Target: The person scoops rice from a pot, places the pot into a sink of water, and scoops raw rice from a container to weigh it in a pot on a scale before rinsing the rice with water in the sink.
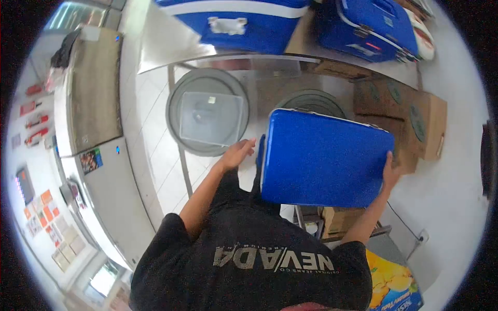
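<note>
A large blue box (329,158) with a pale rim is in front of my body, its broad flat face towards me. My right hand (391,171) is against the box's right side, with fingers up along the edge. To the left of the box, my left hand (240,154) is near a blue handle-like part (261,150) at its side; the fingers look extended and a small gap shows between hand and box. What bears the box's weight is hidden.
Two blue coolers, one (249,20) nearer the middle and another (373,28) at right, stand on a metal table (161,49). Below are a grey round bin (174,116) with a clear lid (210,116) and cardboard boxes (433,124). White freezers (111,194) line the left.
</note>
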Motion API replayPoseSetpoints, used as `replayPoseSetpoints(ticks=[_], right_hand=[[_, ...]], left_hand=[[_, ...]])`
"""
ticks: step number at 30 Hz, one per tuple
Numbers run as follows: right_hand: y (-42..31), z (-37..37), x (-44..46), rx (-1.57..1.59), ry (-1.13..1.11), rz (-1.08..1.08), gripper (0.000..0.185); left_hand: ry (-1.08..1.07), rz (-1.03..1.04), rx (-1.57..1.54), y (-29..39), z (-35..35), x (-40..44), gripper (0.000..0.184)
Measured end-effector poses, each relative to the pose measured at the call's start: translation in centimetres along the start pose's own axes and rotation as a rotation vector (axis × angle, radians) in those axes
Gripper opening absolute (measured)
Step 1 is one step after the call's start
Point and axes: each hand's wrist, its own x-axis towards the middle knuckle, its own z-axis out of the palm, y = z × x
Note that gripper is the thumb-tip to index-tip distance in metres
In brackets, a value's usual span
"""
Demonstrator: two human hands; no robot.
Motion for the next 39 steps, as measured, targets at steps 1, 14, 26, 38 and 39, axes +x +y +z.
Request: replayPoseSetpoints(ticks=[1,14,26,38,39], right_hand=[[-2.2,-0.5,-0.9,-0.227,0.239,-0.115,0.055],[-33.2,-0.8,-32.3,0.452,-0.987,-0.281,0.020],[-31.7,12.6,-50.6,0.286,-0.915,0.030,0.026],[-22.0,31.2,-54.5,0.346,-1.022,0.302,0.012],[-23.6,33.6,-52.2,0.143,-1.008,0.134,0.028]], left_hand=[[0.044,-0.030,-0.035,-0.6,-0.8,-0.3,0.076],[0.901,-0.374,-0.011,-39.2,-10.7,16.9,0.065],[0.668,-0.569,-0.011,-32.4,-13.0,14.0,0.067],[0.684,-0.494,0.232,-38.9,-12.7,7.1,0.049],[0.714,-0.454,0.210,-39.0,-13.1,5.1,0.048]])
